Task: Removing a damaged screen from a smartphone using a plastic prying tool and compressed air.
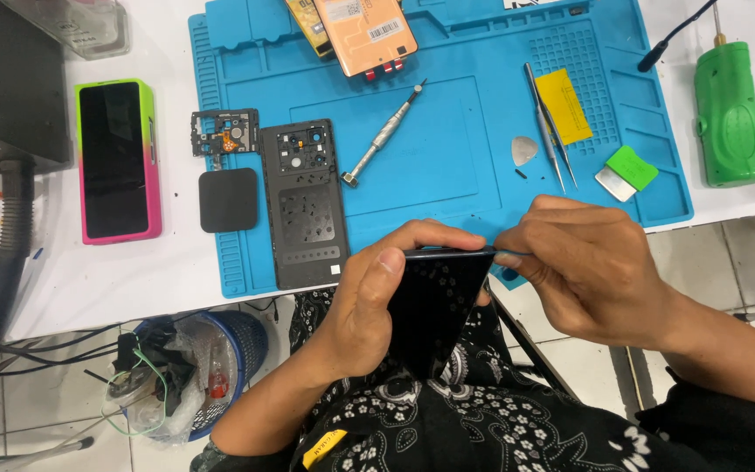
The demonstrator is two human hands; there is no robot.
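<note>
Dark phone [434,306] is gripped in the left hand [369,306], thumb laid on the glass face, fingers curled over the top edge. Phone is held on edge above the lap, just off the near edge of the bench [89,280]. Right hand [587,267] is closed in a pinch at the phone's top right corner; a thin blue pick [509,260] is seen between the fingertips, touching that edge.

Blue work mat [474,175] is spread on the bench beyond the hands. On it, left side: black back cover [303,205] with camera cutouts, a small black frame piece [225,133] with an orange part just beside it. A precision screwdriver [384,135] is laid diagonally mid-mat. Tweezers [550,127], a yellow card [563,105] and a grey pick [524,150] are grouped on the right, a green scraper [626,170] near them. An orange-backed phone [364,35] is placed at the mat's far edge.

Off the mat: black square pad [228,199], pink-and-green cased phone [115,159] to the left, green tool [727,114] to the right. A bin [194,367] is seen under the bench.
</note>
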